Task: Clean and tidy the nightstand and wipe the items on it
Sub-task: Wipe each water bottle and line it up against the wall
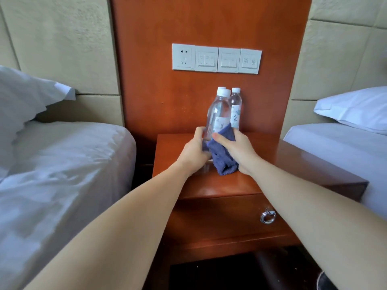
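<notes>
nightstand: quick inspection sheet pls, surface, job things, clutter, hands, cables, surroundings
surface: nightstand top is glossy reddish wood; the drawer below has a ring pull
job's things: held bottle is tilted, its base hidden by the hands; blue cloth lies against its lower part; second bottle stands upright behind it; a third cap peeks out behind
clutter: nothing seen
grippers: left hand grips the held bottle; right hand holds the blue cloth against it
cables: nothing seen
surroundings: left bed and right bed flank the nightstand; switch panel is on the wood wall above
</notes>
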`<state>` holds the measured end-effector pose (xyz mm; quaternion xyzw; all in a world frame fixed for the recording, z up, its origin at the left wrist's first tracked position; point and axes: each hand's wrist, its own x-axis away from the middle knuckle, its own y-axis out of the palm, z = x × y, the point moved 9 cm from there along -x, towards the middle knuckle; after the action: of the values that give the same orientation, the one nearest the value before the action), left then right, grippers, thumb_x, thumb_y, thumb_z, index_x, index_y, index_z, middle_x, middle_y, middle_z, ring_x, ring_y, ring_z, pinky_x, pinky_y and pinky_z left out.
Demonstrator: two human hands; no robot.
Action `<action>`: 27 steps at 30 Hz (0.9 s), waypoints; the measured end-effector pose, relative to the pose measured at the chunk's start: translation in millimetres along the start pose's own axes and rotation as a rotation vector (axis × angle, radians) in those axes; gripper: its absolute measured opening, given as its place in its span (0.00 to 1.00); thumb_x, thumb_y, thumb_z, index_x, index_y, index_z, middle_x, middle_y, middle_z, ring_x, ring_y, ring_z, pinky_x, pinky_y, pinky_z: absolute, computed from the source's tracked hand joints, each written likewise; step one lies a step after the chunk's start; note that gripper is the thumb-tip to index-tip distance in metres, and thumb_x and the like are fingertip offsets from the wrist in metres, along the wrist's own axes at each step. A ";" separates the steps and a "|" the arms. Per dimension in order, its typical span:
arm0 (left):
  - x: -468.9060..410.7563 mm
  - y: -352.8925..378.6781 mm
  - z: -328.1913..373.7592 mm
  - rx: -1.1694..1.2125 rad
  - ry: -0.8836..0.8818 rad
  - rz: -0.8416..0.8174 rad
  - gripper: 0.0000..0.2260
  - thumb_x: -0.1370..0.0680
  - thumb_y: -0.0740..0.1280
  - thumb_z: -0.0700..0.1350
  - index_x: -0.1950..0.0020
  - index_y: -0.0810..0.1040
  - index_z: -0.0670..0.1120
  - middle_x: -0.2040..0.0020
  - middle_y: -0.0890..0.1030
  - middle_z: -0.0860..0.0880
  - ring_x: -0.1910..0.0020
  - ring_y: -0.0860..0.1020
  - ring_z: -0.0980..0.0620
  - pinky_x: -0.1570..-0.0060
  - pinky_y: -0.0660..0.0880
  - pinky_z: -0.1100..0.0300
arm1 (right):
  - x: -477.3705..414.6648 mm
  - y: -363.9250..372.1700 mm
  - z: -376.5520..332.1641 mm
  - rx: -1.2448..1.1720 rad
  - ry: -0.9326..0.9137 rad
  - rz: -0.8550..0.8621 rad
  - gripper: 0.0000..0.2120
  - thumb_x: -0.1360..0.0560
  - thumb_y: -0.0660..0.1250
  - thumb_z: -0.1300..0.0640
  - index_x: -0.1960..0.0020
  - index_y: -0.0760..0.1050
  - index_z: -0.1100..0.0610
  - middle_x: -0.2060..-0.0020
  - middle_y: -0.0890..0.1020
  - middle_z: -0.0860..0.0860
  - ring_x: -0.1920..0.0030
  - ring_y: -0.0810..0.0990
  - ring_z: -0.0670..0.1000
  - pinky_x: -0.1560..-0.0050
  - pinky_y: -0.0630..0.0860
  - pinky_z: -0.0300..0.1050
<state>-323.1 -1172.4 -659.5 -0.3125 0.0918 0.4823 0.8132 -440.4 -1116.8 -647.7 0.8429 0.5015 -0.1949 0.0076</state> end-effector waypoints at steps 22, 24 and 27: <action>9.3 -5.1 13.4 0.451 0.024 -0.099 0.31 0.28 0.74 0.43 0.28 0.70 0.59 0.52 0.77 0.50 0.52 0.76 0.54 0.48 0.78 0.59 | -17.9 -11.3 -37.8 -0.469 0.037 -0.052 0.09 0.23 0.68 0.57 0.45 0.78 0.60 0.56 0.84 0.56 0.53 0.84 0.56 0.53 0.80 0.47; 9.8 -2.1 16.6 0.371 0.057 -0.109 0.32 0.28 0.74 0.38 0.28 0.70 0.58 0.55 0.77 0.58 0.54 0.75 0.58 0.49 0.77 0.62 | -27.7 -32.3 -48.0 -0.519 -0.003 0.070 0.07 0.24 0.69 0.56 0.48 0.79 0.59 0.60 0.84 0.54 0.59 0.84 0.52 0.59 0.80 0.43; 10.2 3.0 18.0 0.339 0.079 -0.147 0.34 0.29 0.74 0.34 0.28 0.70 0.58 0.59 0.78 0.64 0.56 0.75 0.61 0.43 0.77 0.57 | -32.7 -48.1 -48.7 -0.465 0.039 0.122 0.07 0.25 0.71 0.56 0.50 0.79 0.57 0.64 0.85 0.53 0.63 0.84 0.52 0.61 0.80 0.45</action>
<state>-323.1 -1153.3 -651.1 -0.1958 0.1805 0.3867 0.8829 -479.3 -1110.3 -582.9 0.8510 0.4809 -0.0570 0.2033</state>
